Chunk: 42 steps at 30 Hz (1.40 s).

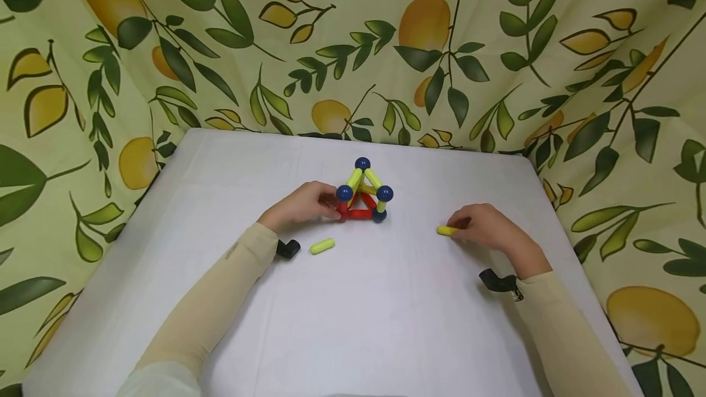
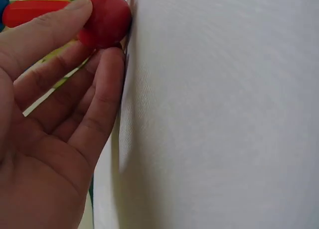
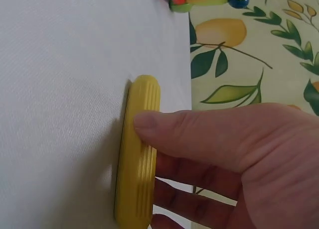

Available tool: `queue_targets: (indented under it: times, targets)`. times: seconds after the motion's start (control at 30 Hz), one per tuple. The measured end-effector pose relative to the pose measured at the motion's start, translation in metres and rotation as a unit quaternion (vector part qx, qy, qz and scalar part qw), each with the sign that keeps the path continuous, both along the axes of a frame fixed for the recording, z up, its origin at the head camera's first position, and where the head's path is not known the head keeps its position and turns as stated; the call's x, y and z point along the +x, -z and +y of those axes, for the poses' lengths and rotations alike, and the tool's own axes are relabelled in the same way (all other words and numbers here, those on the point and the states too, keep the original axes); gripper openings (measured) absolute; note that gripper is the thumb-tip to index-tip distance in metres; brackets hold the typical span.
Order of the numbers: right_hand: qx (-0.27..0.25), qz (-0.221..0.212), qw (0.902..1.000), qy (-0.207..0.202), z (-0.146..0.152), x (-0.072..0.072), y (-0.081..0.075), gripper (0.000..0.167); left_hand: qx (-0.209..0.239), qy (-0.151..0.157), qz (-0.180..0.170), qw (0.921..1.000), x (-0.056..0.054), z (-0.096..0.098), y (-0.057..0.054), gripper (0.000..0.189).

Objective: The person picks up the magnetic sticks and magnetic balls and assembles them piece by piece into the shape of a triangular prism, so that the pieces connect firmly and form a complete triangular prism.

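A small frame of magnetic rods and balls (image 1: 362,214) stands near the middle of the table, with dark blue balls at its upper corners, yellow-green rods above and red rods at its base. At its lower left corner my left hand (image 1: 306,206) holds a red ball (image 2: 107,22), thumb on one side and fingers on the other. Off to the right, my right hand (image 1: 488,225) pinches a yellow rod (image 3: 137,174); the right wrist view shows the rod's ridged side lying close along the white cloth.
A loose yellow-green rod (image 1: 322,245) lies in front of the frame, near the left wrist's black camera mount (image 1: 288,249). White cloth (image 1: 375,323) covers the table. A curtain printed with leaves and fruit (image 1: 331,35) hangs behind and at both sides.
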State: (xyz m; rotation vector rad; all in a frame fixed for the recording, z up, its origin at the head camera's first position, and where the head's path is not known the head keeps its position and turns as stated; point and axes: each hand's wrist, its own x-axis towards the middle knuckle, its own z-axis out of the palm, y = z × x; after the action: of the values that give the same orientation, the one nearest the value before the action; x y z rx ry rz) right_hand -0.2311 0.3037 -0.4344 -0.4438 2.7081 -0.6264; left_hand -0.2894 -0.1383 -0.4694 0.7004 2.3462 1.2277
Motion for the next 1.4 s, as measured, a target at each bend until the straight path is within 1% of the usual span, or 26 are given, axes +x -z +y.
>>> queue_targets:
  times: [0.17,0.27,0.4,0.53,0.63,0.73,0.87,0.97,1.03,1.1,1.13,1.2,1.27,1.33,1.4]
  targets:
    - [-0.004,-0.006,1.0000,-0.002,-0.003,-0.003,0.001,0.024,0.022,-0.014,-0.015,0.9995,-0.001,-0.006,0.006,0.029]
    - [0.002,-0.015,0.9999,0.002,-0.004,-0.001,0.003,0.026,0.037,-0.014,-0.021,0.9990,-0.001,-0.009,0.010,0.028]
    - [0.004,-0.007,0.9999,0.009,-0.003,0.001,0.003,0.023,0.051,-0.017,-0.008,0.9985,-0.002,-0.010,0.014,0.027]
    - [-0.007,0.000,1.0000,0.001,-0.004,0.000,0.003,0.019,0.057,-0.025,0.003,0.9981,-0.002,-0.011,0.016,0.027]
    - [-0.009,-0.003,0.9999,-0.004,-0.004,0.001,0.003,0.022,0.059,-0.021,0.004,0.9980,-0.002,-0.012,0.016,0.028]
    - [-0.006,0.000,1.0000,0.004,-0.003,0.002,0.004,0.027,0.059,-0.021,0.008,0.9980,-0.002,-0.011,0.017,0.029]
    - [-0.008,-0.001,0.9999,0.011,-0.002,0.004,0.006,0.028,0.059,-0.019,0.005,0.9981,-0.002,-0.011,0.018,0.029]
    - [-0.014,0.004,0.9999,0.005,-0.002,0.006,0.007,0.025,0.058,-0.015,0.002,0.9982,-0.002,-0.011,0.019,0.029]
    - [-0.025,0.029,0.9993,-0.002,-0.004,0.006,0.005,0.022,0.055,-0.016,0.002,0.9984,-0.002,-0.011,0.018,0.028]
    - [-0.047,0.069,0.9965,-0.007,-0.006,0.004,-0.002,0.019,0.052,-0.019,0.003,0.9984,-0.002,-0.011,0.017,0.028]
    - [-0.061,0.094,0.9936,-0.009,-0.007,0.003,-0.007,0.019,0.050,-0.019,0.003,0.9985,-0.001,-0.011,0.017,0.028]
    - [-0.092,0.149,0.9845,-0.004,-0.008,0.001,-0.019,0.018,0.049,-0.018,0.003,0.9986,-0.001,-0.010,0.016,0.028]
    - [-0.127,0.193,0.9729,0.002,-0.011,-0.001,-0.032,0.018,0.049,-0.016,0.003,0.9987,-0.001,-0.009,0.016,0.028]
    - [-0.157,0.227,0.9611,0.004,-0.016,-0.003,-0.044,0.018,0.046,-0.017,0.003,0.9988,-0.001,-0.008,0.016,0.028]
    - [-0.185,0.248,0.9509,0.004,-0.026,-0.004,-0.055,0.019,0.044,-0.021,0.001,0.9988,-0.001,-0.009,0.016,0.028]
